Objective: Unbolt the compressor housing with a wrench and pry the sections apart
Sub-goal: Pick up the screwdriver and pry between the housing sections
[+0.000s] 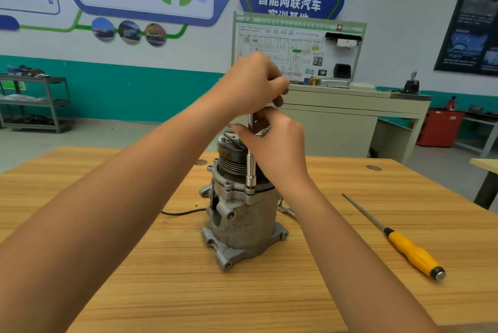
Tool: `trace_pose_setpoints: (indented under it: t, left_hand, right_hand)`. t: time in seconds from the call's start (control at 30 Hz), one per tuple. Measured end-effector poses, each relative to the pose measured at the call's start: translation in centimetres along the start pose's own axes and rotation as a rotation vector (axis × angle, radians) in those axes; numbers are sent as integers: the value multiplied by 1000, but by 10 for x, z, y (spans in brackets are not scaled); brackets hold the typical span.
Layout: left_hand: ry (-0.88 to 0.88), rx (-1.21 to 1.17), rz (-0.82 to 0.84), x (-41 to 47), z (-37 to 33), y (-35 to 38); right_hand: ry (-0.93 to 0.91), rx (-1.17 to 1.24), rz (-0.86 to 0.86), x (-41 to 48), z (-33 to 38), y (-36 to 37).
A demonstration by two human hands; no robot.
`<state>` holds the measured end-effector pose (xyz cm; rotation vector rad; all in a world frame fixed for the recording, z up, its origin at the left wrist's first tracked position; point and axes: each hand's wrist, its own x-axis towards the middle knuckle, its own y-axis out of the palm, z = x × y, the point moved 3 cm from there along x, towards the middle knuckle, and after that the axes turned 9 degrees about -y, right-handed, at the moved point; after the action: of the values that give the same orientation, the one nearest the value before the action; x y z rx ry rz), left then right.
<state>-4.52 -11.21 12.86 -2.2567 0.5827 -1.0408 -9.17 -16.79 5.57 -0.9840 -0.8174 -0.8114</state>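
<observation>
1. the left hand (253,84) is the higher of the two, closed into a fist around the top of the socket wrench (251,171). its fingers curl tightly forward and down, and they hide the head of the tool.
2. the right hand (277,149) sits just beneath the left one. its thumb and first fingers (265,114) are bent in and pinch the thin upper shaft of the socket wrench, while the rest of the hand hangs beside the pulley (231,160).
3. the two hands are almost touching; whether they actually meet i cannot tell.
4. the socket wrench stands upright, and its lower socket end is seated on the flange (234,192) at the near right edge of the housing. the bolt beneath the socket is covered.
5. the compressor (239,216) stands on end near the middle of the wooden table (161,278), with the grooved pulley uppermost and its mounting ears resting on the tabletop. the housing sections look closed together.
6. a screwdriver (412,251) with a yellow handle lies flat on the table well to the right of the compressor, its blade pointing away from the person. neither hand touches it.
7. a black cable (180,212) runs across the table from the left side of the compressor.
8. beyond the table are a metal shelf cart (35,100) on the left and a wiring display board (296,49) behind the hands.
</observation>
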Motion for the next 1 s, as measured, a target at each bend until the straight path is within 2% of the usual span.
trace_pose_setpoints:
  t: [0.1,0.27,0.37,0.43,0.57,0.67,0.73,0.83,0.93,1.0]
  left_hand:
    - [-91,-187,40,5,3,13]
    - [-364,-648,250,4,23,10]
    - [-368,-859,286,-9,36,0]
    - [-250,-763,194,-21,39,-7]
    - [77,-336,-98,-44,28,-5]
    - [213,-145,-229,-44,19,4]
    - [175,-127,-231,-33,19,5]
    - [-8,-183,-178,-14,24,6]
    - [-239,-488,-41,-9,33,7]
    - [-338,-652,152,-12,39,10]
  right_hand:
    - [99,63,21,4,-5,-4]
    - [143,210,98,5,-6,-7]
    - [219,293,109,4,-11,-10]
    - [225,318,124,3,-13,-12]
    - [163,254,91,3,-8,-11]
    - [79,162,117,4,-2,-5]
    - [38,123,139,4,-1,-5]
    - [30,90,121,3,-2,-7]
    - [82,195,69,1,-4,-9]
    - [106,325,89,0,-7,-11]
